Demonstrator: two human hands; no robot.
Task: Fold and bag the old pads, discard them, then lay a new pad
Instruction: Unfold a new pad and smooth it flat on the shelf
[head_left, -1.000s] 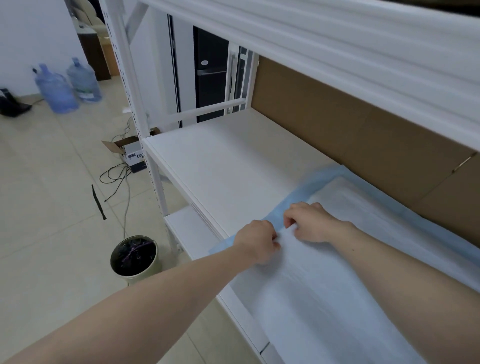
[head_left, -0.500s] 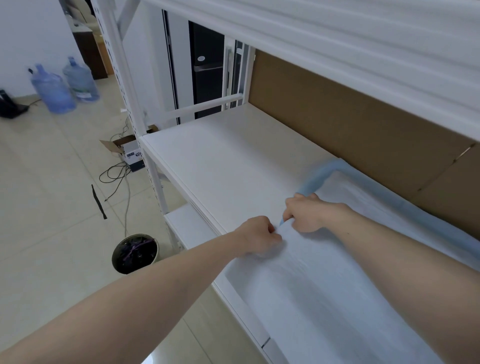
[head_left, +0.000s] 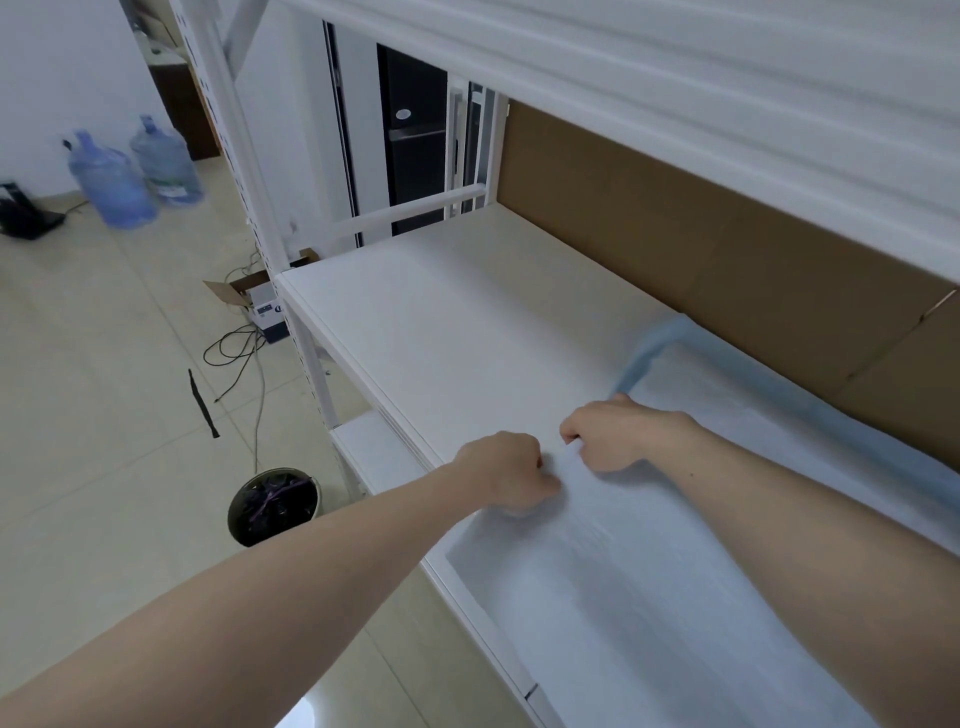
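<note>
A white pad with a blue border (head_left: 618, 566) lies on the right part of the white shelf (head_left: 415, 332). Its left edge is turned up and bunched. My left hand (head_left: 506, 470) pinches that edge near the shelf's front. My right hand (head_left: 608, 434) grips the same edge a little further back, fingers curled round it. The blue border (head_left: 644, 353) curves up behind my right hand toward the cardboard back wall.
A bin lined with a dark bag (head_left: 272, 506) stands on the floor below left. Cables (head_left: 234, 353) and a small open box (head_left: 260, 306) lie by the shelf post. Two water jugs (head_left: 135, 174) stand at the far wall. An upper shelf (head_left: 675, 78) hangs overhead.
Both hands have drawn the pad's left edge to the right, uncovering more of the white shelf. The blue front corner has been tucked under.
</note>
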